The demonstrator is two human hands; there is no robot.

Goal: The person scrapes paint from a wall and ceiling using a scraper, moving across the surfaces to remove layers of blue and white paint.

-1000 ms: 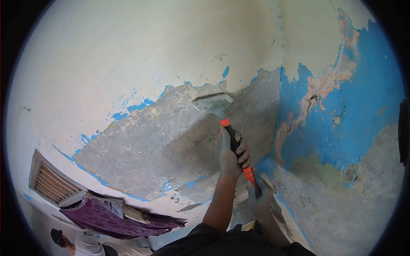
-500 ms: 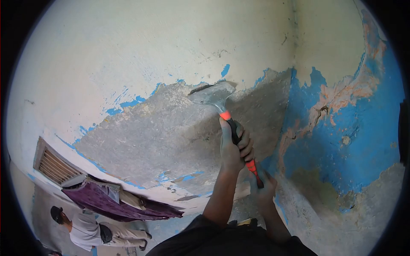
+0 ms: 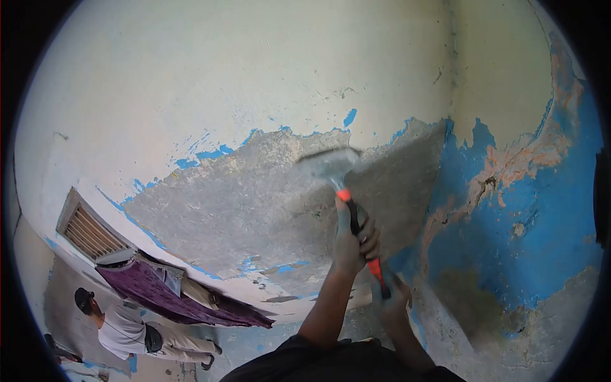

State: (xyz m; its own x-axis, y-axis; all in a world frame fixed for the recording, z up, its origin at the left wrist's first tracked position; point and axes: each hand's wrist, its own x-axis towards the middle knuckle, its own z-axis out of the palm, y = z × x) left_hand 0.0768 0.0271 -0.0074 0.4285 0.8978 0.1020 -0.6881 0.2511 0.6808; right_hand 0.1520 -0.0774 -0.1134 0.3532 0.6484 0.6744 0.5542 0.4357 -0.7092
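Observation:
A long-handled scraper (image 3: 330,163) with a wide metal head and a red and black handle is held up at the wall, its head blurred. The blade lies over bare grey plaster (image 3: 254,197), a little below the ragged edge of the cream paint (image 3: 254,63). My left hand (image 3: 356,239) is closed round the middle of the handle. Lower down, my right hand (image 3: 391,293) grips the handle's end. Blue paint flecks (image 3: 350,117) show above the blade.
At the lower left a person in a white shirt (image 3: 124,328) stands near a purple cloth (image 3: 165,296) hanging below a slatted vent (image 3: 92,234). Right of the wall corner is a blue wall (image 3: 547,216) with a cracked, peeling patch (image 3: 489,181).
The scraper's head has moved down from the cream paint's edge onto the grey plaster. Both hands have shifted slightly lower with it. The view has also shifted a little.

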